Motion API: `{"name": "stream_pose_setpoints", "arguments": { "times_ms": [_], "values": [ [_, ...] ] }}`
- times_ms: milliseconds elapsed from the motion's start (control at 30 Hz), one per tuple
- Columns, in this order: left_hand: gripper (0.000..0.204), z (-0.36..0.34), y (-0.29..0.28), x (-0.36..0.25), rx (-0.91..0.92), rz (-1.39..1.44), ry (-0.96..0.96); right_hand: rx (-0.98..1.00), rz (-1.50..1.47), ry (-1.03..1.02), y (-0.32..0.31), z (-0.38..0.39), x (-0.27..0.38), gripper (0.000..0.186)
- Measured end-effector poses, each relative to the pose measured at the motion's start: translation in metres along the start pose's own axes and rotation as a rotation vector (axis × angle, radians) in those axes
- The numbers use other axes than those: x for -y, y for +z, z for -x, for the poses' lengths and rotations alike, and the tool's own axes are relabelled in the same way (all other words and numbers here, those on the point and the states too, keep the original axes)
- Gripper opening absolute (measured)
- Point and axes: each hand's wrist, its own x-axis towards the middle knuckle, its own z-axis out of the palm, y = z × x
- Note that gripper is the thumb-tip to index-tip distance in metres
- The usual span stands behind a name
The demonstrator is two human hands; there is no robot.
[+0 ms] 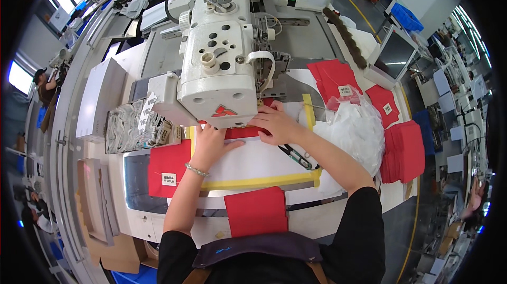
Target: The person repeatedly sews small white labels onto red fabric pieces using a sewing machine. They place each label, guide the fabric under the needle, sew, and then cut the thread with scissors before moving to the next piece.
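Note:
Under the head of a large white sewing machine (216, 67) lies a red fabric piece (245, 132), on a white work sheet (253, 161) edged with yellow tape. My left hand (212, 145) rests at the fabric's left end, thumb stretched out; its fingertips are partly hidden by the machine head. At the other end my right hand (278, 124) lies with fingers apart on the fabric, close to the needle area. Neither hand grips anything visible. Just below my right hand, a pair of thread snips (294, 156) lies on the sheet.
Red pieces with white labels lie left (170, 168) and right (332, 81); a red stack (404, 152) sits far right. More red fabric (257, 211) is before my body. A box of labels (141, 128) stands left, a clear bag of white material (356, 133) right.

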Motion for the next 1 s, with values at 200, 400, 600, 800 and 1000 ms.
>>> {"name": "stream_pose_setpoints", "arguments": {
  "times_ms": [200,400,600,800,1000],
  "values": [
    [0.071,0.004,-0.001,0.000,-0.076,-0.058,0.050,-0.064,-0.022,-0.012,-0.001,0.001,0.003,0.036],
    [0.069,0.003,0.001,0.000,-0.027,0.019,0.001,-0.213,0.023,-0.017,-0.003,0.006,0.003,0.026],
    [0.069,0.001,0.000,-0.001,-0.096,0.006,0.048,-0.259,0.027,-0.142,-0.005,0.006,0.003,0.025],
    [0.074,0.011,-0.012,0.008,0.047,-0.006,0.012,-0.267,-0.012,-0.226,-0.003,0.001,0.015,0.028],
    [0.072,0.032,-0.016,0.030,-0.066,0.007,0.060,-0.272,-0.025,-0.282,0.006,-0.009,0.033,0.026]
  ]
}}
